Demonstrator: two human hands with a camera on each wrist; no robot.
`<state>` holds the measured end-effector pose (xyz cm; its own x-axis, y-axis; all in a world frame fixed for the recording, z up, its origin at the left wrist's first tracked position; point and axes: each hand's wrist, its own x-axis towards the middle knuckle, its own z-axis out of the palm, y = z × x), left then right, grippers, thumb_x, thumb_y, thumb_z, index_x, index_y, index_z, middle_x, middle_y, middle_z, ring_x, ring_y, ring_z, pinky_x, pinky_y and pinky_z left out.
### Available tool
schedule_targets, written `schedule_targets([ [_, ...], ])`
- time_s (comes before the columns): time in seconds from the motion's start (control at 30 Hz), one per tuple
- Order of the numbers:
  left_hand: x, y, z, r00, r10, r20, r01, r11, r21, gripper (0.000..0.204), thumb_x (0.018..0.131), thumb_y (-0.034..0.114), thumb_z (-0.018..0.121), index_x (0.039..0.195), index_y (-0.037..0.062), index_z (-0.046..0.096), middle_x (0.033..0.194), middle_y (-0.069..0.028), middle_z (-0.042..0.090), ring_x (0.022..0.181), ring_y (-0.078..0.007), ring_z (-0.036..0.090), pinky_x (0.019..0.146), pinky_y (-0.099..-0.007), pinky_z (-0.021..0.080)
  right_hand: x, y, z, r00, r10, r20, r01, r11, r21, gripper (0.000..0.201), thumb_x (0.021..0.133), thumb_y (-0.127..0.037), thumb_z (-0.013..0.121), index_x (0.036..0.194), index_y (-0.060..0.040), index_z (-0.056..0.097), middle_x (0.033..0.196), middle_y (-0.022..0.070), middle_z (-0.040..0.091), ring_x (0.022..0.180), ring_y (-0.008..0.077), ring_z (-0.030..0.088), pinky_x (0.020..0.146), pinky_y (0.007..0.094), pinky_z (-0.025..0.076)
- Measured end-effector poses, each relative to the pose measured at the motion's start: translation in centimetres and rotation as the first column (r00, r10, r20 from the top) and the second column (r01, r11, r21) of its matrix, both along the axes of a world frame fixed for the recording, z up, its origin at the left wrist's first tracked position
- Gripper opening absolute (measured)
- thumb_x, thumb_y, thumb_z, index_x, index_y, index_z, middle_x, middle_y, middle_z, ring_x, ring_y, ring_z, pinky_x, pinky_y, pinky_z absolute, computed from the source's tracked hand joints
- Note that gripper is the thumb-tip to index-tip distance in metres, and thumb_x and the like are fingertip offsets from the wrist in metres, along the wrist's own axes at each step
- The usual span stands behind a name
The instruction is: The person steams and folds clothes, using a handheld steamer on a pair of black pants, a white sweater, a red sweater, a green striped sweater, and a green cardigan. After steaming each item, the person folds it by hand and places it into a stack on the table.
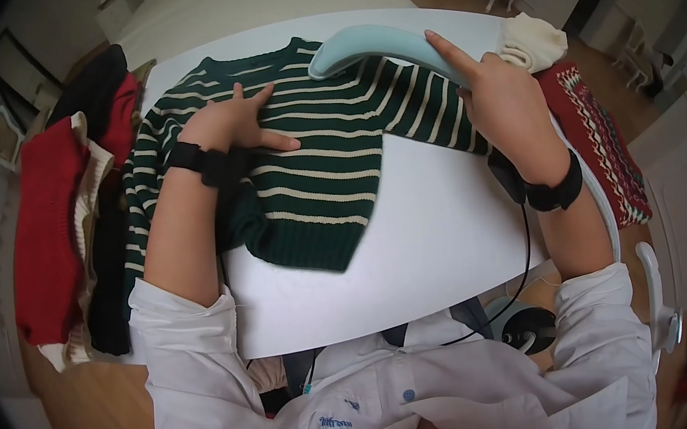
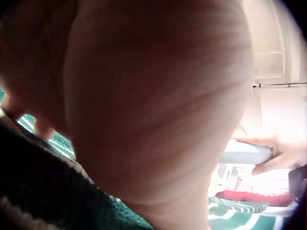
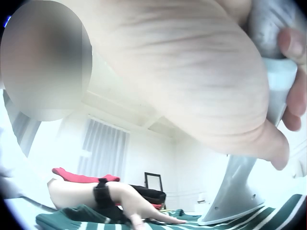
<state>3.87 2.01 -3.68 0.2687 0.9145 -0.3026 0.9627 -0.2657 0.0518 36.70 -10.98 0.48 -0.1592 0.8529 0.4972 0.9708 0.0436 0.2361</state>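
Observation:
A dark green sweater [image 1: 328, 160] with cream stripes lies on the white table, one sleeve stretched to the right and the lower left part bunched. My left hand [image 1: 228, 127] rests on its chest with fingers spread. My right hand [image 1: 511, 105] grips the pale blue handle of a garment steamer [image 1: 377, 40], index finger laid along it. In the head view the steamer's head overlaps the sweater's shoulder. The right wrist view shows its flared head [image 3: 232, 194] right at the striped knit, with fingers curled round the handle.
Red knitwear [image 1: 52, 244] and dark garments [image 1: 112, 271] are piled along the table's left edge. A patterned red sweater [image 1: 600, 155] and a cream knit [image 1: 536, 41] lie at the right. The steamer's hose [image 1: 601, 206] runs beside my right forearm; a dark round base [image 1: 527, 322] stands below.

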Motion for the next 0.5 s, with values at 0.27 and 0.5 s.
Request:
schedule_targets([
  [0.27,-0.3,0.3,-0.3,1.000,0.023,-0.004,-0.022,1.000,0.017,0.138,0.054,0.091,0.076,0.167,0.0371,0.019,0.172,-0.0216,0.017,0.150,-0.0545,0.029,0.124,-0.0570,0.027,2.8,-4.6,2.9,0.994,0.074,-0.077,-0.077,0.997,-0.030,0.083,0.081,-0.003,0.078,0.150,-0.0431,0.054,0.078,0.0132,0.060,0.071,0.0310,0.067,0.068,0.0437,0.056],
  [0.5,0.1,-0.1,0.2,0.999,0.035,-0.007,-0.035,0.999,-0.003,0.138,0.057,0.087,0.079,0.168,0.0323,0.018,0.169,-0.0307,0.016,0.149,-0.0517,0.035,0.128,-0.0524,0.019,3.3,-10.7,5.2,0.988,-0.078,-0.133,0.051,0.979,-0.199,0.084,0.077,0.003,0.079,0.146,-0.0409,0.059,0.088,0.0133,0.066,0.079,0.0314,0.069,0.075,0.0444,0.055],
])
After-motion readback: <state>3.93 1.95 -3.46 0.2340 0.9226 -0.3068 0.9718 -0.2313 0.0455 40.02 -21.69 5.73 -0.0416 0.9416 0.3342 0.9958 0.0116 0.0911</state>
